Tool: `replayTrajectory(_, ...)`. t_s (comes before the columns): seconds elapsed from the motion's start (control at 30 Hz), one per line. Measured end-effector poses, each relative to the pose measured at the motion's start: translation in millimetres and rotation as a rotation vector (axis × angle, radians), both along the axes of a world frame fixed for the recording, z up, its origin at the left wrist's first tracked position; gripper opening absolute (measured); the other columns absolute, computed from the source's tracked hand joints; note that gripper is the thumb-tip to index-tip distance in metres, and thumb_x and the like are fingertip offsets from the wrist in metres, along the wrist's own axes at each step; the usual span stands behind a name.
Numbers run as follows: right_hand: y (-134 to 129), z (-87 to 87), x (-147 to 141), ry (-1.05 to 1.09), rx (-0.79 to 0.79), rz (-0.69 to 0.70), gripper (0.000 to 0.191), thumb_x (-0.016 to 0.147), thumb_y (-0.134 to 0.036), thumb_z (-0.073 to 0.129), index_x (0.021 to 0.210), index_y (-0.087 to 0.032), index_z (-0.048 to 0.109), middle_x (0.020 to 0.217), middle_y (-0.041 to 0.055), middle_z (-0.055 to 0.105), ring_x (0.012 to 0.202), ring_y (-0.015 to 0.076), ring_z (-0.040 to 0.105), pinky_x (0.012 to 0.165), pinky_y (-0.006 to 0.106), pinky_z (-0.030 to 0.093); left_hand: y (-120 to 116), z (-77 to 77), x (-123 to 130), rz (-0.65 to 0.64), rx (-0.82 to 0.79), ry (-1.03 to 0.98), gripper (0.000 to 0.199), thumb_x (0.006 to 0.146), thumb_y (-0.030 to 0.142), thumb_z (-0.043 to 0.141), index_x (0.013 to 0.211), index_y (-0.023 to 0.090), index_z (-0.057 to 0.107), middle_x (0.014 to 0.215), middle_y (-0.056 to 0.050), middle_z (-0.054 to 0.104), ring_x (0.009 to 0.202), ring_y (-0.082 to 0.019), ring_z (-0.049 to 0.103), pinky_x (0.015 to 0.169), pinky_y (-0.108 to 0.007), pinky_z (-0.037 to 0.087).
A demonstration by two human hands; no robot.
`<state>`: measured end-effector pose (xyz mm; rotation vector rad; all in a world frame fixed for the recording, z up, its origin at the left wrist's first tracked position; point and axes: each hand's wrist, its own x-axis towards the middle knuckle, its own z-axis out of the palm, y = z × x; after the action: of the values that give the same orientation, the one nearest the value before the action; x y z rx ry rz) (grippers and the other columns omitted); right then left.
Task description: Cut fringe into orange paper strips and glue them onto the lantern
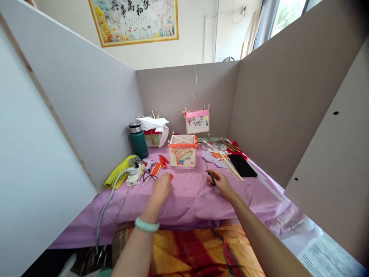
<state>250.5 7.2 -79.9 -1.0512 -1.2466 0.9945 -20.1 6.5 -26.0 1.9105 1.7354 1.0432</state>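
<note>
My left hand [163, 187] is closed over the near part of the table, with a small orange-red paper piece [171, 177] showing at its fingertips. A pale green bangle is on that wrist. In my right hand [220, 181] are dark-handled scissors [211, 177], their blades pointing up and away from me. Just beyond both hands stands a box-shaped paper lantern [182, 155] on a stick frame, with an orange fringe and a drawn tree. To its left lie orange-red paper scraps [163, 161] and an orange strip [156, 169].
A teal bottle [138, 143], yellow mesh [121, 172] and a power strip [134, 177] with a cable stand at left. Two more lanterns, one with a pink top [197, 121], are behind. Wooden sticks [230, 165] and a black phone-like slab [242, 165] lie right. Grey panels enclose the table.
</note>
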Motion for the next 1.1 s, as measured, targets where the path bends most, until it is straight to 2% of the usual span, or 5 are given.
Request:
replayTrajectory(0.23,2,-1.3,1,-0.007,0.001,-0.020,0.056,0.065,-0.053,0.073,0.105,-0.016,0.063,0.073,0.0006,0.062,0.060,0.0127,0.054,0.059,0.028,0.044,-60,46.0,-124,0.570,0.093,0.458,0.020,0.078,0.019,0.051,0.094,0.019,0.063,0.095,-0.012,0.064,0.073,-0.026,0.060,0.066,-0.034,0.042)
replayTrajectory(0.3,3,-1.4,2,-0.002,-0.003,-0.026,0.056,0.064,-0.052,0.074,0.105,-0.015,0.063,0.072,0.0005,0.062,0.060,0.0126,0.055,0.059,0.028,0.045,-66,37.6,-106,0.562,0.102,0.432,0.019,0.081,0.022,0.050,0.095,0.019,0.063,0.087,-0.011,0.064,0.074,-0.027,0.060,0.065,-0.033,0.042)
replayTrajectory(0.43,2,-0.6,1,0.006,-0.002,-0.034,0.057,0.063,-0.053,0.075,0.105,-0.015,0.064,0.071,0.0006,0.062,0.059,0.0129,0.055,0.058,0.029,0.045,-69,-12.5,-10,0.074,0.041,0.279,0.013,0.080,0.022,0.057,0.091,0.022,0.064,0.076,-0.007,0.065,0.073,-0.025,0.062,0.066,-0.031,0.040)
replayTrajectory(0.57,2,-0.1,0,0.002,-0.001,-0.037,0.057,0.064,-0.054,0.074,0.105,-0.016,0.064,0.072,0.0010,0.062,0.062,0.0135,0.057,0.059,0.028,0.047,-73,-54.0,58,0.069,-0.040,0.329,0.017,0.084,0.021,0.055,0.099,0.018,0.062,0.091,-0.014,0.066,0.075,-0.027,0.063,0.064,-0.033,0.039)
replayTrajectory(1.1,1,-2.0,2,0.057,0.004,-0.042,0.052,0.067,-0.053,0.074,0.103,-0.018,0.065,0.071,0.0000,0.062,0.060,0.0127,0.056,0.058,0.028,0.046,-66,-102.5,62,0.065,0.082,-0.006,0.035,0.084,0.019,0.050,0.117,0.021,0.060,0.108,-0.016,0.066,0.088,-0.028,0.062,0.074,-0.034,0.041)
